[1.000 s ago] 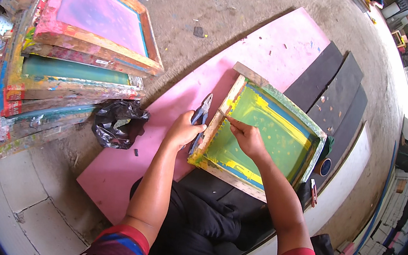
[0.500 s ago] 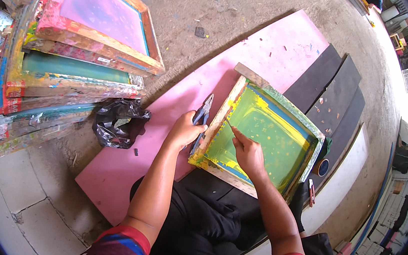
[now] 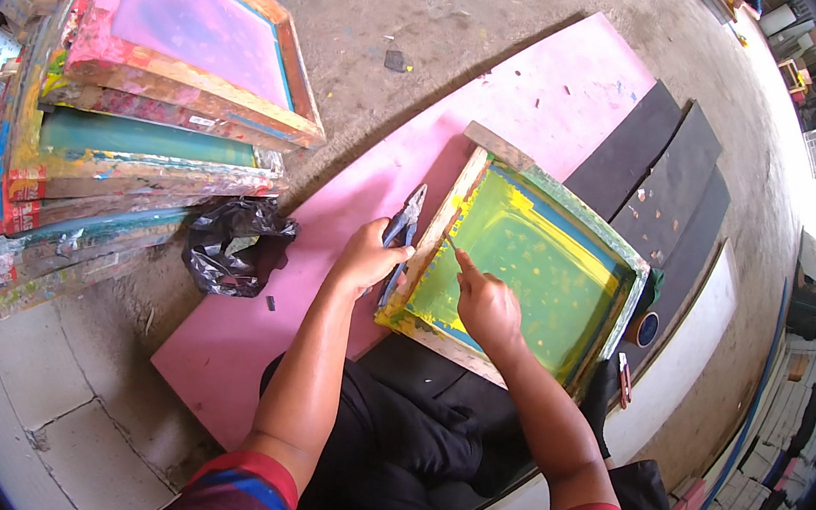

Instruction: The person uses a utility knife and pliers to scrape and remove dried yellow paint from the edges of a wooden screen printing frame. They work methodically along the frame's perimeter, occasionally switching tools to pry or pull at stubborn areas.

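A wooden screen-printing frame with a green mesh, smeared with yellow paint, lies tilted before me. My left hand is closed round a pair of dark blue-handled pliers, jaws pointing away from me, beside the frame's left bar. Over the mesh, my right hand is closed with its index finger stretched along a thin, dark, pointed tool. The tip meets the inner edge of the left bar; most of the tool is hidden in the hand, so its kind is unclear.
Under the frame lie a pink board and black sheets. Stacked paint-stained frames stand at left, with a black plastic bag next to them. A tape roll and a red cutter lie at right.
My right hand has shifted slightly left, its tool still at the bar's inner edge. The left hand keeps its grip on the pliers. The whole view has moved a little.
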A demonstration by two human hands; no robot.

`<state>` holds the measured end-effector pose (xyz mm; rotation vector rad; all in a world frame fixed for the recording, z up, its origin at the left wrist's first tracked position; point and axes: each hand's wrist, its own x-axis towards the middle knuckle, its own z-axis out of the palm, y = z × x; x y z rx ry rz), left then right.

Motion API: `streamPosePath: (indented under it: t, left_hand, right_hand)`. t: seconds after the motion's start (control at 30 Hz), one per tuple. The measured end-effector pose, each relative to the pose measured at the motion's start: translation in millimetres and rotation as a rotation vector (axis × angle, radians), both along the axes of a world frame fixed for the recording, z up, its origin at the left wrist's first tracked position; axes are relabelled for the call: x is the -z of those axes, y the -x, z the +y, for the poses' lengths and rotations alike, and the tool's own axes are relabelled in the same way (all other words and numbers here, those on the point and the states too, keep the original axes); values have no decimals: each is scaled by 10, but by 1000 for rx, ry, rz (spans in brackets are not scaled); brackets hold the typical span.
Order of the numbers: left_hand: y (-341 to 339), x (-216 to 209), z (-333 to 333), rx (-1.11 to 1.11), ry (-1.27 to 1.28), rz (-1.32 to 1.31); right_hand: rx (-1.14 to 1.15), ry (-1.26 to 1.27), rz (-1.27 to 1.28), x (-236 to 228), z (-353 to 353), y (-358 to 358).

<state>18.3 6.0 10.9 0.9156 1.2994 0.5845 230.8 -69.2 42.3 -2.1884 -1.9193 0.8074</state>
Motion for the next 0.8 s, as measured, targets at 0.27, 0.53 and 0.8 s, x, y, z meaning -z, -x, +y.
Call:
streamPosePath:
  t: [0.27,0.53,0.8]
  left_hand:
    - [-58,-38,-3,-15,2,-17]
    - [-54,19,-7,-18,-3,30]
    - [-39,4,-10,-1,4,41]
  right_hand:
    - [57,-141,532,630,7,-374]
    - [-76,-69,374,365,127,-438]
    - [-78,-180,485,535,122,-449]
